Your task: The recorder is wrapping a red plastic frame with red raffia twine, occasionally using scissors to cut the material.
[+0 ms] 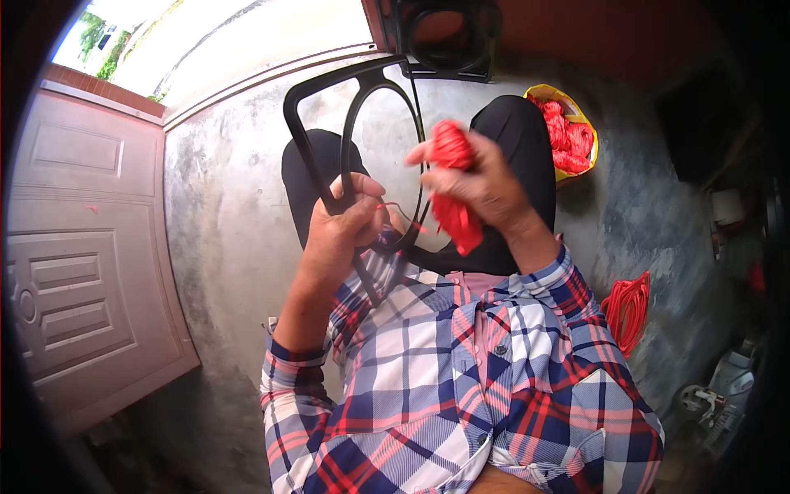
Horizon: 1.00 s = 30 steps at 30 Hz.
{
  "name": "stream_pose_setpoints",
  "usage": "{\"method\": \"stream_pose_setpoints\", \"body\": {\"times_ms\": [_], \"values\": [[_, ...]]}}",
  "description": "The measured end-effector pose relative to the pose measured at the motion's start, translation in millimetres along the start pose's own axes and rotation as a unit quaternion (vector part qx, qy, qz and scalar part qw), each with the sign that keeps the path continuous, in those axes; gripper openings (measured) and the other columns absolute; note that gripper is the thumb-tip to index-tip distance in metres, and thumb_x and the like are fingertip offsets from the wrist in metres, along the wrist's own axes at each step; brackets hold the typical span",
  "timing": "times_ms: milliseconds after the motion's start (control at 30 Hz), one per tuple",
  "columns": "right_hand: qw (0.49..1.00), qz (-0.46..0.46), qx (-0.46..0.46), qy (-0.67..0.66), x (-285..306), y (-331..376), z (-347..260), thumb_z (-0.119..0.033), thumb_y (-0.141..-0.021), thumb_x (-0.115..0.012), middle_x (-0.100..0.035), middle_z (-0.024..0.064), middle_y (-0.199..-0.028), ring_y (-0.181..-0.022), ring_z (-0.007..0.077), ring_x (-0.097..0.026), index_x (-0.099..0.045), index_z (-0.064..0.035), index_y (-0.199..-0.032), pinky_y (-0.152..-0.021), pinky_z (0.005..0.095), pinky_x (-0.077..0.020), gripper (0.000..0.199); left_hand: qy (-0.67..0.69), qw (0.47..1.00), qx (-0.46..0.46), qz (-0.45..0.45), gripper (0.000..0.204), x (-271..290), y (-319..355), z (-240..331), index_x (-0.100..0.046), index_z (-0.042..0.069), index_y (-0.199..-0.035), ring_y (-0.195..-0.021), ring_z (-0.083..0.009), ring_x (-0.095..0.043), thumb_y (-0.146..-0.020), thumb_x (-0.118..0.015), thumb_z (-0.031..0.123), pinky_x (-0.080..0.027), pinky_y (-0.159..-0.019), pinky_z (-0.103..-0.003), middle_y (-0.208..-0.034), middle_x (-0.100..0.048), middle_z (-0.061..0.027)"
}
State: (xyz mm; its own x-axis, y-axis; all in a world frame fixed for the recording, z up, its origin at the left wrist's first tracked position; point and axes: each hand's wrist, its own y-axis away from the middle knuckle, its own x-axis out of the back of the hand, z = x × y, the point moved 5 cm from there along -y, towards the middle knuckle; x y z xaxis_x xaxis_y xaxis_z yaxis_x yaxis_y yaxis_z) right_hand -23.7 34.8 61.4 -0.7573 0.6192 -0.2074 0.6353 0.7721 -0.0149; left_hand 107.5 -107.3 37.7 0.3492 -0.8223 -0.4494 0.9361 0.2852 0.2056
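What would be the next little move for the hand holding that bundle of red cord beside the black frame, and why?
Probably the right hand carries the red cord bundle through the black frame. The left hand grips the frame's bar where a thin red strand runs from it across to the bundle, so a further wrap looks likely.

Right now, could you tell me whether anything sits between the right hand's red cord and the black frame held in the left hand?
Nothing visible does. The right hand holds the red cord beside the black frame, which the left hand grips.
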Motion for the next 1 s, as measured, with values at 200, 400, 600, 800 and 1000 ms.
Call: {"method": "stream_pose_setpoints", "body": {"times_ms": [200,400,600,800,1000], "values": [[0.995,-0.072,-0.055,-0.047,-22,3,19,-0.002,-0.080,-0.072,-0.060,-0.0010,-0.086,-0.078,0.0058,-0.058,-0.056,-0.0039,-0.107,-0.071,0.0225,-0.0494,0.031,-0.042,0.999,0.005,0.014,0.014,-10,3,-3,-0.053,-0.001,-0.105,-0.045,-0.0045,-0.035,-0.092,-0.055,0.004,-0.024,-0.041,-0.020,-0.065,-0.055,-0.0042],[0.998,0.052,0.018,-0.013,30,4,11,-0.002,-0.080,-0.072,-0.059,-0.0015,-0.083,-0.075,0.0059,-0.057,-0.056,-0.0051,-0.099,-0.068,0.0230,-0.0490,0.025,-0.055,0.998,-0.023,0.027,0.013,-5,9,-3,-0.054,-0.001,-0.104,-0.046,-0.0046,-0.035,-0.092,-0.055,0.004,-0.024,-0.042,-0.019,-0.065,-0.056,-0.0049],[0.953,0.056,0.015,0.298,36,9,10,-0.007,-0.079,-0.074,-0.066,0.0033,-0.088,-0.080,0.0081,-0.061,-0.058,-0.0023,-0.105,-0.074,0.0257,-0.0513,0.030,-0.029,0.999,-0.033,0.001,0.014,-6,7,-3,-0.054,-0.001,-0.105,-0.046,-0.0039,-0.034,-0.093,-0.056,0.005,-0.024,-0.042,-0.019,-0.066,-0.056,-0.0048],[0.995,-0.047,0.001,0.088,-18,17,10,-0.008,-0.077,-0.076,-0.064,0.0021,-0.090,-0.084,0.0067,-0.059,-0.058,-0.0031,-0.106,-0.077,0.0255,-0.0506,0.034,-0.043,0.999,-0.009,0.007,0.016,-12,5,-7,-0.053,-0.001,-0.107,-0.046,-0.0035,-0.034,-0.093,-0.057,0.005,-0.023,-0.041,-0.019,-0.066,-0.056,-0.0049],[0.997,-0.048,-0.042,-0.054,-19,16,30,-0.005,-0.079,-0.074,-0.061,0.0005,-0.086,-0.079,0.0074,-0.058,-0.058,-0.0044,-0.103,-0.073,0.0242,-0.0506,0.029,-0.074,0.997,-0.014,-0.002,0.018,-16,6,-6,-0.053,-0.002,-0.107,-0.047,-0.0033,-0.035,-0.093,-0.057,0.007,-0.025,-0.043,-0.018,-0.068,-0.056,-0.0053]]}}
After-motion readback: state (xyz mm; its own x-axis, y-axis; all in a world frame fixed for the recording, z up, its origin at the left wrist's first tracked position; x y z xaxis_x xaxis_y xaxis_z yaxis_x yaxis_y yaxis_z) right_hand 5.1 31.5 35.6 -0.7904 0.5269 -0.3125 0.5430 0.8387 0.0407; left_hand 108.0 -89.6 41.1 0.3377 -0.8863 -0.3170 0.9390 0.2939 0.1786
